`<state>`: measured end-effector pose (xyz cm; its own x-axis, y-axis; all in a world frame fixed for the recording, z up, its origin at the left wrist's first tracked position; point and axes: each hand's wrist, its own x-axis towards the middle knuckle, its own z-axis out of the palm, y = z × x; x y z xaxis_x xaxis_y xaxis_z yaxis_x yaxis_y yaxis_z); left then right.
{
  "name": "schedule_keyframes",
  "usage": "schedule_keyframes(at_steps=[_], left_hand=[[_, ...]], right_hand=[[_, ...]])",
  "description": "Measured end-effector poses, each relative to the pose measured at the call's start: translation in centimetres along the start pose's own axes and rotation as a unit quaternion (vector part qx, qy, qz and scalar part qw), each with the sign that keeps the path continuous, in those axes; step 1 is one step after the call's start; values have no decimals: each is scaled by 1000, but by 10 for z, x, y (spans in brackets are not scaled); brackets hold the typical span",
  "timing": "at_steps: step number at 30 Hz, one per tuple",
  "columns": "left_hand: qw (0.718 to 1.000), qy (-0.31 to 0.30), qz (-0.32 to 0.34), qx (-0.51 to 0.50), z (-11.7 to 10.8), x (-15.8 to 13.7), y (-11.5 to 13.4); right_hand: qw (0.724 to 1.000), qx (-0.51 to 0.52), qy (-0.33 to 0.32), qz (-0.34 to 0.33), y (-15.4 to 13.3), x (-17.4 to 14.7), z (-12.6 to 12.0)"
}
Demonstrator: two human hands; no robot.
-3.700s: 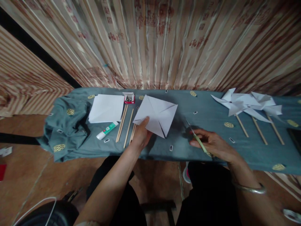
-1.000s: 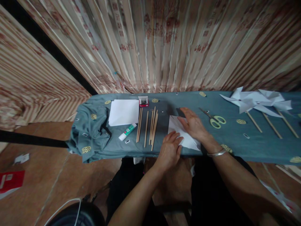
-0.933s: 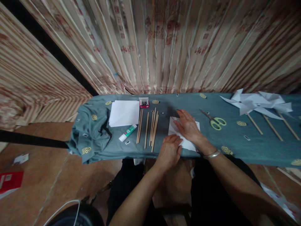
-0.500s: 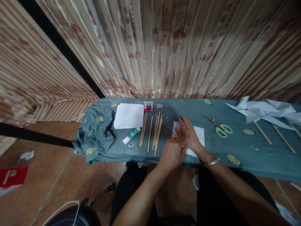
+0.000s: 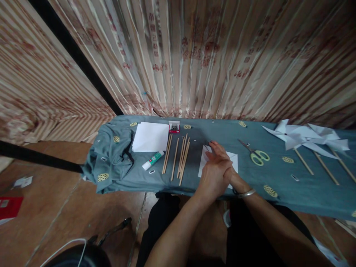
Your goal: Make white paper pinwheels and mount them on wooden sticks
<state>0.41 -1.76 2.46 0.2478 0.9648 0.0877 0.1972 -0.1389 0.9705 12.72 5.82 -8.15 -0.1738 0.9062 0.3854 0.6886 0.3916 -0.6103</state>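
Observation:
A white square of paper (image 5: 233,159) with diagonal crease lines lies on the table under both my hands. My right hand (image 5: 220,151) rests on it, fingers stretched toward its far edge, with a bracelet at that wrist. Across the back of my right hand lies my left hand (image 5: 213,177), its fingers reaching over toward the right wrist. No object shows in either hand, though the palms are hidden. To the right are scissors (image 5: 256,155) with green handles, lying partly open. Several wooden sticks (image 5: 175,159) lie to the left of the paper.
Farther left are a stack of white paper (image 5: 151,137), a glue stick (image 5: 152,160) and a small red box of pins (image 5: 174,127). Paper pinwheels (image 5: 303,135) on sticks lie at the right. Bunched cloth (image 5: 114,159) covers the table's left end.
My left hand has moved right and forward, from beside my right hand onto its back. The whole view has shifted slightly; the paper stays under my hands.

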Motion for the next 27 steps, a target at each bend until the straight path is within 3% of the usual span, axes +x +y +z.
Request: schedule_keyframes(at_steps=[5, 10, 14, 19, 27], left_hand=[[990, 18, 25, 139, -6, 2, -3], [989, 49, 48, 131, -15, -5, -10], [984, 120, 71, 115, -28, -7, -14], [965, 184, 126, 135, -46, -8, -19], [955, 228, 123, 146, -64, -12, -22]], right_hand=[[996, 81, -5, 22, 5, 12, -10], [993, 111, -11, 39, -9, 23, -19], [992, 116, -47, 32, -31, 46, -18], [989, 84, -119, -18, -59, 88, -6], [977, -35, -187, -91, -94, 133, 34]])
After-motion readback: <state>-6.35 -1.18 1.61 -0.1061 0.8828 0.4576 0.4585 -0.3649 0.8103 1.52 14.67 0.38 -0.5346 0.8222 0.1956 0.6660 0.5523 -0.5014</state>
